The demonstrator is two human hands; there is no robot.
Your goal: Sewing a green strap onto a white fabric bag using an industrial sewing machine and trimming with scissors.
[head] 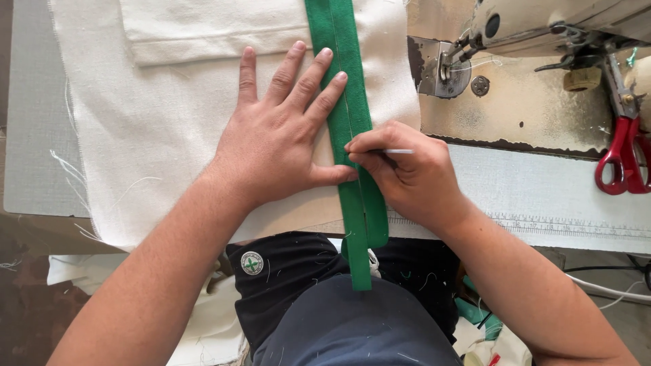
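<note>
A green fabric strap runs top to bottom over a cream canvas piece on the sewing table, its end hanging over the front edge. My left hand lies flat with spread fingers on the canvas, fingertips and thumb pressing on the strap. My right hand is closed on a thin white pencil-like stick, with its fingertips at the strap's right edge.
A sewing machine with its presser foot stands at the upper right. Red-handled scissors hang at the right edge. A printed ruler strip runs along the table's front edge. Loose threads trail off the canvas at left.
</note>
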